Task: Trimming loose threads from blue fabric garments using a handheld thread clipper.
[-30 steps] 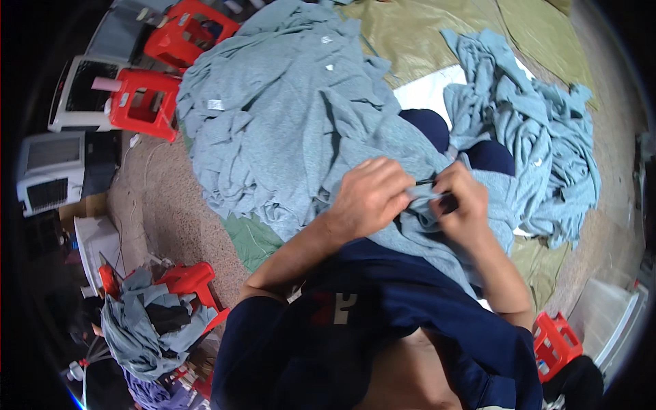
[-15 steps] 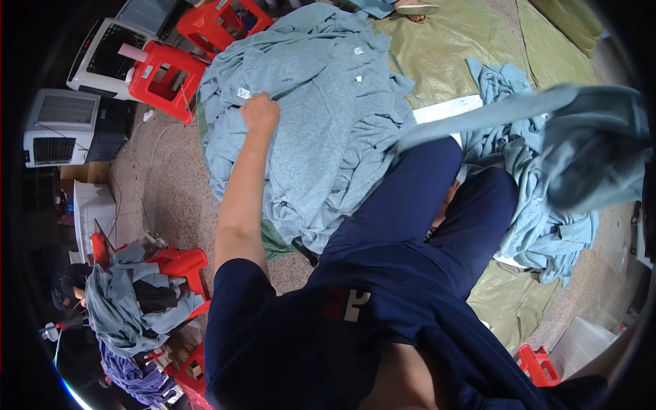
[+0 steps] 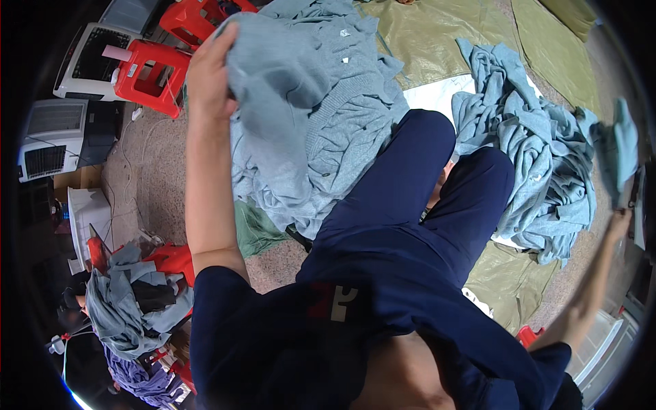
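The largest item is a broad, loosely layered heap of grey-blue knitted garments (image 3: 355, 140) on the person's left. Next in extent is an olive-green plastic sheet (image 3: 424, 44) spread on the floor. A smaller, more crumpled heap of grey-blue knitted garments (image 3: 516, 140) lies on the right, beyond the person's knees.

A single grey-blue knitted garment (image 3: 280, 78) is raised over the left heap, hanging in loose folds and covering part of it. A red plastic stool (image 3: 154, 49) stands beside that heap. A second, blurred grey-blue cloth piece (image 3: 622, 147) is in the air at the far right, just outside the right heap.

The left hand (image 3: 210, 72) is closed on the edge of the raised garment, arm extended. The right hand (image 3: 619, 224) is stretched out just below the blurred piece; whether its fingers grip the cloth or are parting from it cannot be told.

Smallest noted: two white tags, the upper one (image 3: 344, 33) and the lower one (image 3: 345, 60), on the left heap.

In my judgement, the step in hand is a changeover: one garment taken up at left, another put off at right. The next move calls for a freed right hand and the raised garment drawn clear of the heap toward the lap.
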